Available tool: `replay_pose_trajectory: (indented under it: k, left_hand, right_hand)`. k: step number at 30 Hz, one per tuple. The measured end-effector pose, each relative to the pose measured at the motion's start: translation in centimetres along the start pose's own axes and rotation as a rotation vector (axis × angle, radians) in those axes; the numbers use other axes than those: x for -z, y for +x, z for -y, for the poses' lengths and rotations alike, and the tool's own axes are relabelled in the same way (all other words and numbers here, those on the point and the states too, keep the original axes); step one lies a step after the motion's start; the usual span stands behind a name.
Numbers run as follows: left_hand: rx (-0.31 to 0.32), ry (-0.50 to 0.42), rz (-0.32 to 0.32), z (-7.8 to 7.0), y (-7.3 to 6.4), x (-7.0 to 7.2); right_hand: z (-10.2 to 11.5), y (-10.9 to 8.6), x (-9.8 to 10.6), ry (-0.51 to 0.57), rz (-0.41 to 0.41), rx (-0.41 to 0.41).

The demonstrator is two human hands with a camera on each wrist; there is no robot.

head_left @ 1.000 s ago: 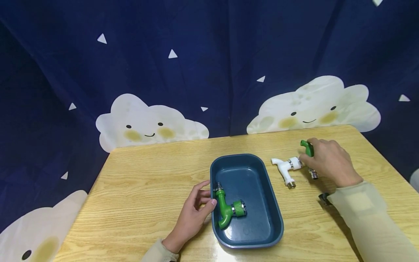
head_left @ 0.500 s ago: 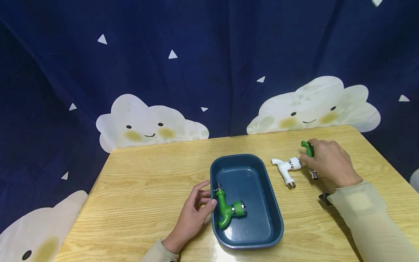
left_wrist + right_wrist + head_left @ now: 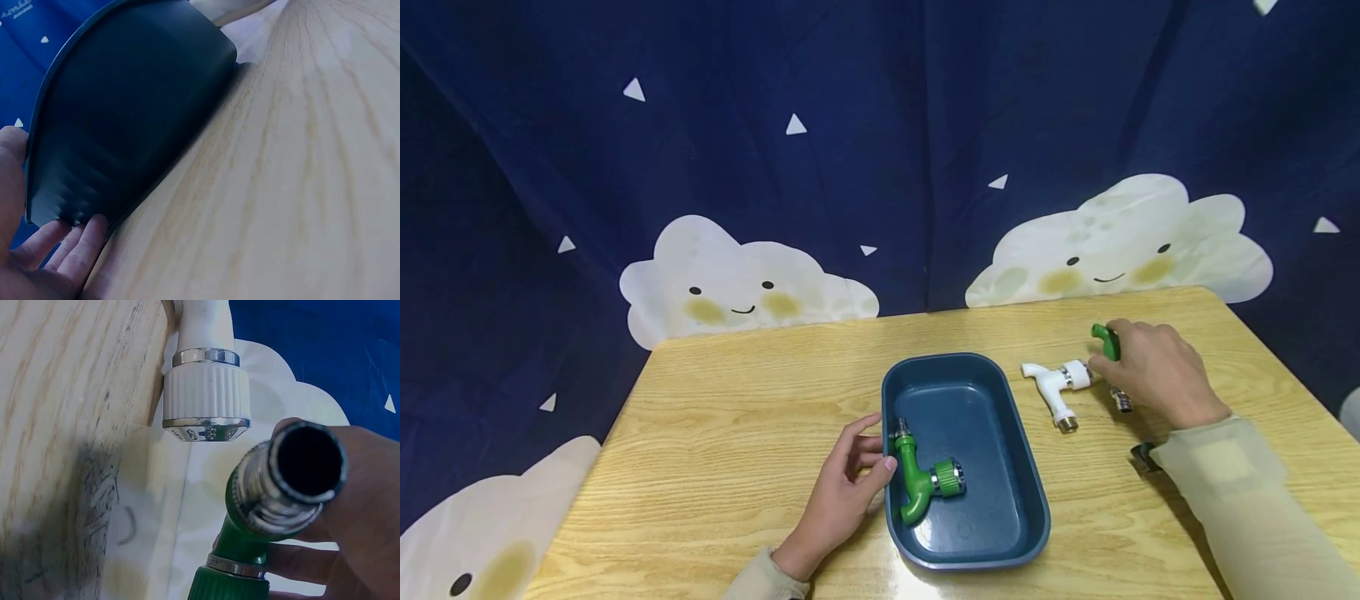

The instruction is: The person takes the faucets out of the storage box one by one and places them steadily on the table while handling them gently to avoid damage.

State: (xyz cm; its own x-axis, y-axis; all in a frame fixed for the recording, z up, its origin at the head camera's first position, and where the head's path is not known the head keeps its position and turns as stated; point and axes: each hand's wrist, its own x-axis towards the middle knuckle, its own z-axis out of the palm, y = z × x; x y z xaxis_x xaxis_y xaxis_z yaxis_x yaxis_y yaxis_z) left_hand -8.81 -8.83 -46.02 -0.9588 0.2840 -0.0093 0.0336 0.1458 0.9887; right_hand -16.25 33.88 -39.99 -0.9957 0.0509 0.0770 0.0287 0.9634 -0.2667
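On the table's right side my right hand [image 3: 1157, 367] grips a green tap [image 3: 1107, 343], its spout sticking out to the left past the fingers. In the right wrist view that green tap [image 3: 244, 547] has its hollow metal threaded end facing the camera. Just left of this hand lies a white tap [image 3: 1052, 385] with a ribbed white handle. My left hand [image 3: 842, 492] holds the left wall of a dark blue tray [image 3: 985, 433], thumb at the rim and fingers against the outside, as the left wrist view also shows. Inside the tray, along its left wall, rests another green tap [image 3: 916, 479].
Everything stands on a wooden table [image 3: 730, 433]. A navy curtain [image 3: 917, 150] with printed clouds and white triangles hangs behind the table's far edge. A small black piece [image 3: 1144, 456] shows at the right sleeve cuff.
The green tap in my right hand has shifted very slightly to the right. My left hand, the tray and the other taps stay still.
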Motion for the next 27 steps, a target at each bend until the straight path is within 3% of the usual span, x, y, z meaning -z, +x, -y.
replay_pose_trajectory:
  k: [27]
  left_hand:
    - [-0.001, 0.004, 0.008, 0.02, -0.02, 0.03]
  right_hand:
    - [-0.58, 0.14, -0.51, -0.004, 0.011, -0.014]
